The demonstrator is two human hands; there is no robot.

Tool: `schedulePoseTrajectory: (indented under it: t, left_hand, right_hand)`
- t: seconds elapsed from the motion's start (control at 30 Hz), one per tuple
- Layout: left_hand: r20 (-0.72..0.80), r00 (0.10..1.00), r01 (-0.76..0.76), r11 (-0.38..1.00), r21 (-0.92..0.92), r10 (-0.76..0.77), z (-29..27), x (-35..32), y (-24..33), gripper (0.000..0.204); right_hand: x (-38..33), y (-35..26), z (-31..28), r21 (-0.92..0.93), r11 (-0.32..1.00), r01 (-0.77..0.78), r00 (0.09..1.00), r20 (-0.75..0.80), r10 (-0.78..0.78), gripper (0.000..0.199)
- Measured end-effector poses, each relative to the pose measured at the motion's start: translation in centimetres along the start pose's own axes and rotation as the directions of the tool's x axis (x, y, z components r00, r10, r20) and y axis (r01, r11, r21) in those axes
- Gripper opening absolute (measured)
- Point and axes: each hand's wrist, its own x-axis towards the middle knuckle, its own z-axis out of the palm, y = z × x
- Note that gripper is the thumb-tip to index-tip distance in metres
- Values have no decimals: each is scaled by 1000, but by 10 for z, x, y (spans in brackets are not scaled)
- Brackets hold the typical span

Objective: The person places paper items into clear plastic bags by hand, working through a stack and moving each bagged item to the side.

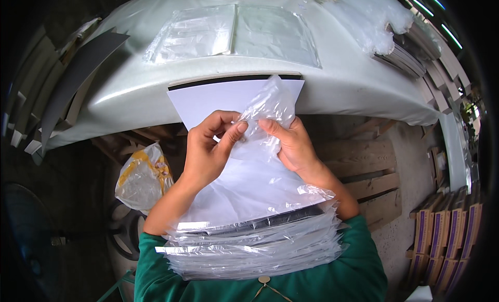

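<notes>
My left hand (pixel 210 151) pinches a bunch of clear plastic film between thumb and fingers. Opposite it, my right hand (pixel 296 148) grips the same crumpled clear plastic bag (pixel 267 107), its thumb lying on top. Below the hands is a smooth white sheet (pixel 195 101), with black and pale layers showing at its far edge by the table. Clear film spreads over the white surface towards me. Against my body lies a thick stack of plastic-wrapped flat items (pixel 254 250). How the film joins the stack cannot be made out.
Flat clear bags (pixel 273 34) lie on the covered table (pixel 353 88). Dark and pale boards (pixel 78 88) stand at the left, more stacks (pixel 410 52) at the right. A plastic bag with yellow tape (pixel 145 177) hangs lower left. Wooden slats (pixel 369 172) and bundled cartons (pixel 442 239) are lower right.
</notes>
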Motion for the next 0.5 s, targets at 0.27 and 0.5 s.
schedulePoseTrajectory:
  t: [0.27,0.5]
  left_hand:
    - [45,999,13,998,-66,-10,-10,-1,-11,20]
    - [152,987,71,983,-169,-45,-7,-4,-12,13]
  right_hand:
    - [1,-3,14,30,1000,-8,1000,-13,8,26]
    - [0,4,8,16,998,63,997,-36,-63,26]
